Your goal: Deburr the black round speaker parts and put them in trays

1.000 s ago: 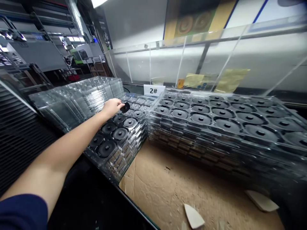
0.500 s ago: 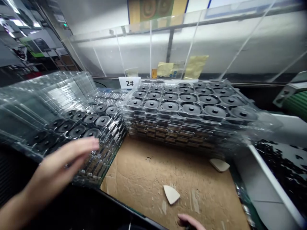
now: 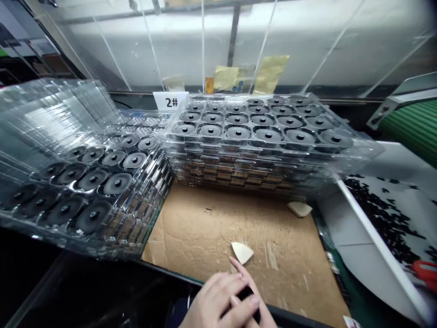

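Observation:
My left hand and my right hand meet at the bottom middle, over the front edge of the cardboard. The left hand's fingers are bent and lie over the right palm. My right hand is curled, with its index finger pointing forward. Something dark shows between the two hands, mostly hidden, and I cannot make out its kind. Just beyond the right index fingertip lies a cream triangular pad. A second such pad lies farther back on the right.
Stacked clear trays of round black parts stand at left, with another stack at the back. A white bin at right holds small black pieces and something red. Cardboard covers the table. A green ribbed belt is at far right.
My left hand has come from above the left tray stack to the bottom middle and now touches my right hand. The right hand has risen further into view. The camera has tilted downward.

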### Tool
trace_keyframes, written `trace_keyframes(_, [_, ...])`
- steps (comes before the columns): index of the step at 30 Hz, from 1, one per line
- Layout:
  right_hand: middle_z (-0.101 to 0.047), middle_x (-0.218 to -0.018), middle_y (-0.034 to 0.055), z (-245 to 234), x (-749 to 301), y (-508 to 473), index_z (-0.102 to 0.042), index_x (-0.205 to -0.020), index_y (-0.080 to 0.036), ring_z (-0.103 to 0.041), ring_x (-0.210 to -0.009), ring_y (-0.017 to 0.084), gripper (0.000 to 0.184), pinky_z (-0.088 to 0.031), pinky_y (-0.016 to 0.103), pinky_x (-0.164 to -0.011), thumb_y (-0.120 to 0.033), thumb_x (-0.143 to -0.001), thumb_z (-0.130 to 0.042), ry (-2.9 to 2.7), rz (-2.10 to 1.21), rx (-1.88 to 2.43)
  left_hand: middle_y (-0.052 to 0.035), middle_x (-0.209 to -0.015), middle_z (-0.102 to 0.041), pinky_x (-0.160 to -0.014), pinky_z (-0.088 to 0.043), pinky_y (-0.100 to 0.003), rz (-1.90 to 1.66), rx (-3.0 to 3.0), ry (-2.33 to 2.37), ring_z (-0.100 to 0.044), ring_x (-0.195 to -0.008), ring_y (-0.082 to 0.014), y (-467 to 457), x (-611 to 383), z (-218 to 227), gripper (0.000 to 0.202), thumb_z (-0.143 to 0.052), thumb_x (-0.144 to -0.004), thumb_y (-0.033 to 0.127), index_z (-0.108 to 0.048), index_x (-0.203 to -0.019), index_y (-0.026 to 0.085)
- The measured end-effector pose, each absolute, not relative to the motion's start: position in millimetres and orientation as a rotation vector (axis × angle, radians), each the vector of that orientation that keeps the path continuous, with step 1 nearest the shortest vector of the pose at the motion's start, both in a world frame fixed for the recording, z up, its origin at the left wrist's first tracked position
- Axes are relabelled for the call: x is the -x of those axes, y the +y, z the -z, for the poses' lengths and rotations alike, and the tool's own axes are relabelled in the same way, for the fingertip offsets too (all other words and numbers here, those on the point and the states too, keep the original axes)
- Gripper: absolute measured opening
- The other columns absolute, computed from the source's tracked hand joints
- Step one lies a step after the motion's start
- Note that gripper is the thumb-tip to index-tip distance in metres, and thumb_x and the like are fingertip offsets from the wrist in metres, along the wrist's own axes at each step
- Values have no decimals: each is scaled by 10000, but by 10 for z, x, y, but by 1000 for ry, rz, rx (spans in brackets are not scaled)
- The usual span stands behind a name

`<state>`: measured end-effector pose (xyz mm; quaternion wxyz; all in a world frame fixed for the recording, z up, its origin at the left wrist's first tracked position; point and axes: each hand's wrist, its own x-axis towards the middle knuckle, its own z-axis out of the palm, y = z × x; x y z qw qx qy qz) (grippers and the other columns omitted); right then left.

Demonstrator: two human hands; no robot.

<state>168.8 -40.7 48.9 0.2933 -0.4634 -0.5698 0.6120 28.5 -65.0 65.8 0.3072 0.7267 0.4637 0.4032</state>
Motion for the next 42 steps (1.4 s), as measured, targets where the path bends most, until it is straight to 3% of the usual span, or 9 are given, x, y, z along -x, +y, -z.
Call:
trace_keyframes(3, [-441, -1391, 117, -493, -1660, -431, -295, -1430, -199, -411, -1283, 237, 736, -340, 337, -1053, -589, -830, -466, -1664, -1698, 1167, -101, -1245, -620, -1026, -366, -446, -1211, -1687, 1306, -516, -1207, -266, -772, -212, -643, 505, -566, -822, 221, -454, -1294, 359])
trace_keyframes(6, [-393, -1422, 120, -495, -1756, -311, -205, -1458, -238, -436, -1253, 277, 779, -445, 360, -944, -611, -822, -457, -1951, -1469, 1146, -76, -1259, -612, -1051, -352, -433, -1329, -1001, 1377, -497, -1220, -292, -829, -145, -645, 625, -752, -645, 314, -533, -1228, 362])
trace_keyframes(8, [-442, -1368, 104, -447, -1862, -163, -287, -1426, -300, -489, -1169, 292, 627, -475, 408, -874, -554, -867, -415, -2120, -1032, 1340, -64, -1236, -620, -1023, -391, -439, -1373, -469, 1216, -547, -1163, -308, -824, -71, -685, 737, -817, -512, 371, -542, -1195, 368])
trace_keyframes(12, [-551, -1109, 158, -220, -1976, 92, -564, -1243, -235, -513, -967, 347, 487, -439, 561, -807, -494, -850, -437, -2247, -587, 1530, -59, -1221, -614, -947, -456, -408, -1385, 69, 832, -602, -1088, -308, -803, 83, -820, 576, -767, -580, 425, -598, -1118, 304])
trace_keyframes(17, [-549, -1046, 211, -80, -1910, 292, -646, -1078, -111, -529, -918, 348, 509, -438, 552, -791, -477, -879, -353, -2212, -577, 1520, -73, -1178, -650, -916, -474, -363, -1407, 92, 670, -597, -1093, -318, -829, 111, -902, 530, -772, -594, 385, -628, -1091, 272])
trace_keyframes(24, [-668, -997, 99, -334, -1778, 282, -589, -1114, -188, -644, -801, 208, 344, -530, 338, -702, -387, -905, -403, -2076, -756, 1433, -80, -1136, -673, -885, -487, -362, -1355, 65, 697, -624, -1050, -298, -803, 39, -1073, 495, -787, -581, 339, -647, -1051, 265])
trace_keyframes(28, [-721, -884, 30, -434, -1698, 57, -671, -935, -231, -681, -800, 167, 264, -552, 260, -710, -374, -878, -457, -2133, -974, 1239, -97, -1153, -664, -861, -491, -336, -1344, 63, 789, -638, -1017, -272, -772, 7, -1142, 545, -802, -552, 344, -646, -1066, 251])
trace_keyframes(37, [-669, -909, 54, -1550, -1553, -29, -578, -1111, -181, -640, -795, 136, 268, -528, 219, -692, -133, -870, -469, -1997, -863, 900, -68, -1068, -695, -860, -461, -283, -1278, 48, 854, -614, -1016, -228, -636, -288, -1183, 509, -817, -556, 332, -677, -1036, 238])
trace_keyframes(42, [-658, -785, 21, -1718, -1477, -73, -638, -945, -176, -624, -682, 101, 244, -511, 174, -632, -51, -841, -457, -2206, -1102, 799, -21, -996, -717, -839, -472, -279, -1318, 36, 883, -641, -923, -201, -622, -348, -1222, 469, -850, -490, 278, -707, -937, 267])
